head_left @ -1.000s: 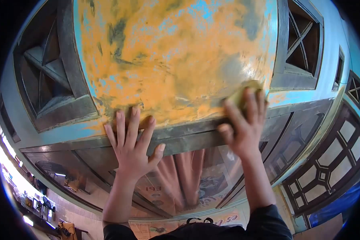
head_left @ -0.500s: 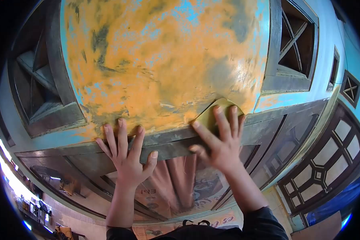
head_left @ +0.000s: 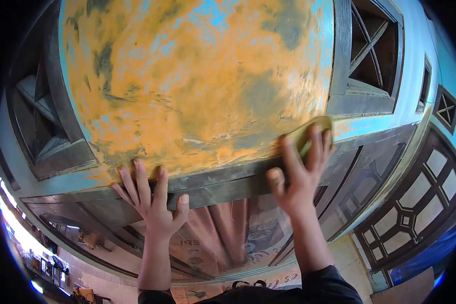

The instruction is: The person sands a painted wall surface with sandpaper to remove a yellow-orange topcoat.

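A wall panel (head_left: 187, 111) with patchy orange, blue and grey paint fills the upper middle. My right hand (head_left: 301, 175) presses a folded yellowish sheet of sandpaper (head_left: 327, 122) against the panel's lower right corner, its fingers laid over the sheet and its thumb apart. That hand is slightly blurred. Further left, my left hand (head_left: 154, 200) is spread open with nothing in it. Its fingertips touch the panel's lower edge and the palm lies over the dark wooden rail (head_left: 228, 185) beneath.
Dark wooden vent frames with crossed bars stand at the left (head_left: 40, 116) and right (head_left: 372, 50) of the panel. Under the rail are glass panes with a printed banner (head_left: 213, 243) behind them. A brown and white door (head_left: 415, 197) is at the lower right.
My right hand has moved to the right with the sandpaper, which now looks tilted and bent. My left hand appears slightly lower and further left as the whole view shifts.
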Demonstrator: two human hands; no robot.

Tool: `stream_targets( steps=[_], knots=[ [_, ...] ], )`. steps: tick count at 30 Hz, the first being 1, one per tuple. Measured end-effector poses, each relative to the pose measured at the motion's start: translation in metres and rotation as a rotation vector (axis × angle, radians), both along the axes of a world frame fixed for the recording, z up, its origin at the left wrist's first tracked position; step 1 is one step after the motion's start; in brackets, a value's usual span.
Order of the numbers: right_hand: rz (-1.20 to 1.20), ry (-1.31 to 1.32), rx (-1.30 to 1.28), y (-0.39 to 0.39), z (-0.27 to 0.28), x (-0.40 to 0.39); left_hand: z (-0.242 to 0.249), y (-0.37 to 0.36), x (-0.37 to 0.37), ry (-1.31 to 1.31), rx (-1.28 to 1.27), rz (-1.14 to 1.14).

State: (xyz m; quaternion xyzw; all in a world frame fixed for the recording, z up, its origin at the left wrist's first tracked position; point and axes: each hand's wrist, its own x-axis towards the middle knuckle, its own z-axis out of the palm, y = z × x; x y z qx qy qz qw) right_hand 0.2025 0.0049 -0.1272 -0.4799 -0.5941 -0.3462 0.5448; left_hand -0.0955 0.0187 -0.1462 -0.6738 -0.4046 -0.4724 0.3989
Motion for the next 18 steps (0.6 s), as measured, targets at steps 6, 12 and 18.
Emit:
stream_targets(
  steps=[6, 12, 18],
  knots=[
    [-0.018, -0.132, -0.030, -0.004, 0.005, 0.035, -0.004, -0.002, 0.024, 0.023, -0.013, -0.059],
    [0.024, -0.083, -0.063, -0.009, -0.012, 0.034, -0.005, -0.003, 0.051, -0.021, -0.023, -0.107],
    [-0.027, 0.046, -0.002, 0.001, -0.004, 0.078, -0.003, -0.001, 0.074, 0.070, 0.014, -0.133]
  ],
)
